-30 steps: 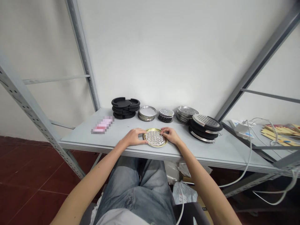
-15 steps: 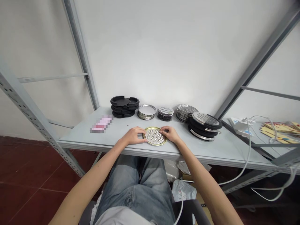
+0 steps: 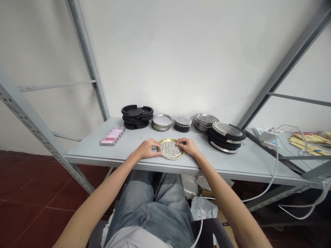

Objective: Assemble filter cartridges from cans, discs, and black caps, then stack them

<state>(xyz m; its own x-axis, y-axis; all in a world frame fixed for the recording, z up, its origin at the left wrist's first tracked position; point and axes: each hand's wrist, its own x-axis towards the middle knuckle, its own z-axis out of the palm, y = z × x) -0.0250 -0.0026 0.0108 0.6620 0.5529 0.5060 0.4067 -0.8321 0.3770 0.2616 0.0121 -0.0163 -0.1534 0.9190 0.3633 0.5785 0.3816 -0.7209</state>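
Note:
On the grey shelf, close to its front edge, lies a round metal grater plate (image 3: pixel 169 150) with rows of raised holes. A gold-coloured metal ring (image 3: pixel 178 157) encircles it. My left hand (image 3: pixel 149 148) grips the ring's left side, thumb at the near edge and fingers at the far edge. At the upper right, my right hand (image 3: pixel 188 146) has its fingertips pinched at the ring and the edge of the grater plate. Behind them stand a stack of shiny round lids or rings (image 3: pixel 162 122) and a stack of small grater plates (image 3: pixel 182 123).
Stacked black rings (image 3: pixel 137 117) stand at the back left, near a blurred pink object (image 3: pixel 112 136). To the right are a stack of metal rings (image 3: pixel 205 121) and a pile of black-rimmed graters (image 3: pixel 227 137). A white cable (image 3: pixel 276 162) crosses the front edge at right.
The view has shifted very slightly. Both hands stay at the grater plate and gold ring, with no clear movement.

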